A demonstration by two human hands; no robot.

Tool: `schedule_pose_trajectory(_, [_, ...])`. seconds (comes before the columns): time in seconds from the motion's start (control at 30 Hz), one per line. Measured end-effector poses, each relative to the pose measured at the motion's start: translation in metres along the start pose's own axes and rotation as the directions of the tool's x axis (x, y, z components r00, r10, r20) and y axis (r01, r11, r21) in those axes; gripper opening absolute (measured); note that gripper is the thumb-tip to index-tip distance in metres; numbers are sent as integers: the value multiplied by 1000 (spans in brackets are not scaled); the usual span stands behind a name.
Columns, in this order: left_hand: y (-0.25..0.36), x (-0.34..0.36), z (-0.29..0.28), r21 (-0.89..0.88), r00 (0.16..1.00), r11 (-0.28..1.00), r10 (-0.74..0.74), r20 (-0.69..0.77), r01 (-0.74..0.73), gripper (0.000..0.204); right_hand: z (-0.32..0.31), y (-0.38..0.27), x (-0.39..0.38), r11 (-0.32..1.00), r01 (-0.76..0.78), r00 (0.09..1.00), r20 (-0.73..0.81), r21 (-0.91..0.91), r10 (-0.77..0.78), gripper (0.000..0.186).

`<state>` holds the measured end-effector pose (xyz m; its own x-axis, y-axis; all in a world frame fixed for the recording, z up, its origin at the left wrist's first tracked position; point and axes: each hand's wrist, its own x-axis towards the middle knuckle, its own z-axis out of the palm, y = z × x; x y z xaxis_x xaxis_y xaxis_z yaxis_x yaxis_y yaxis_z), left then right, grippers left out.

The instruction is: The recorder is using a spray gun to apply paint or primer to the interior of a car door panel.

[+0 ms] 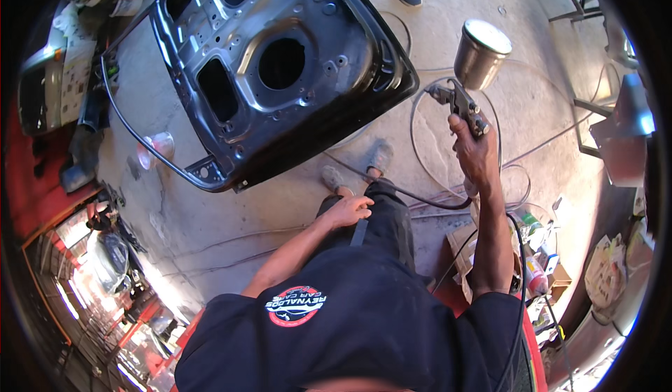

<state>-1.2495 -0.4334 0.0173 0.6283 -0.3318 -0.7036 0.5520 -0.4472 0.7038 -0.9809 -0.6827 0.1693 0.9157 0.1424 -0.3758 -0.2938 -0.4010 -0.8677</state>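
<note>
Gripping a metal spray gun [456, 103] firmly in the right hand [477, 147], just right of the black car door [329, 105]. Bearing a smooth, cylindrical steel cup [479, 68] atop the gun. Resting the left hand [344, 211] below the door, with fingers loosely bent; cannot tell if holding anything. Seeing glossy, stamped metal on the door, with round and oblong holes. Wearing a dark cloth shirt [378, 315] below the door, with a round red, white and black badge [297, 306], lettered. Showing a slim gap beside the door's right corner, wider concrete [161, 213] below.
</note>
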Motion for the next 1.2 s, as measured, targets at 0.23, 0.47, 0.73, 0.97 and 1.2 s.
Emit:
schedule_pose_trajectory(0.23, [-17,0,-2,58,999,997,41,-23,-40,41,-21,15,-19,995,-99,991,83,-24,101,36])
schedule_pose_trajectory(0.47, [-10,4,-5,45,1000,999,4,7,-5,41,-8,15,1,988,28,999,-27,-151,-32,42])
schedule_pose_trajectory(0.73, [-11,-1,-4,59,1000,998,0,-12,1,41,2,23,2,986,52,997,-53,-157,-61,42])
schedule_pose_trajectory(0.97, [-18,-3,-1,66,1000,998,15,-11,-14,40,16,14,36,999,6,995,-95,-38,-10,40])
schedule_pose_trajectory(1.2, [-10,1,3,67,1000,998,20,-13,-19,40,18,2,41,999,35,992,-125,38,-30,40])
